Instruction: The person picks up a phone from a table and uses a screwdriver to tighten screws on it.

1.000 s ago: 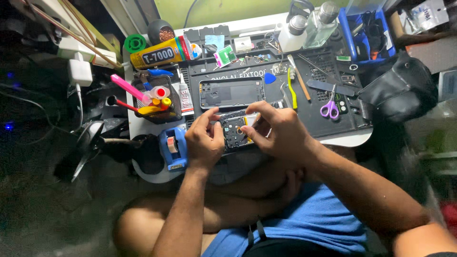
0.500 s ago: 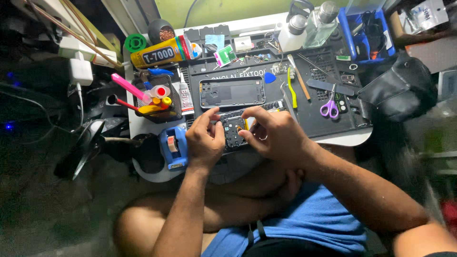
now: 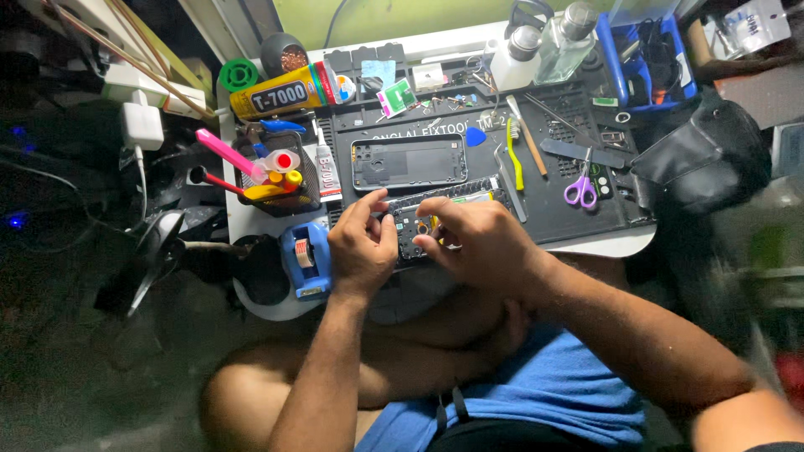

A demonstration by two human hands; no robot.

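An opened phone body with exposed circuitry lies at the near edge of a black work mat. My left hand grips its left end, thumb and forefinger pinched on the frame. My right hand covers its right half, fingertips pressing on the board near the middle; whether a small part sits under the fingers is hidden. Just beyond the phone lies a separate dark phone back frame, flat on the mat.
Purple-handled scissors, a yellow-green pry tool and a wooden-handled brush lie right of the phones. A mesh pot of tools, a yellow glue tube, a blue tape dispenser, bottles and a blue tray ring the mat.
My right hand has shifted slightly left over the phone, fingers curling onto the board. My left hand keeps its grip on the left end.
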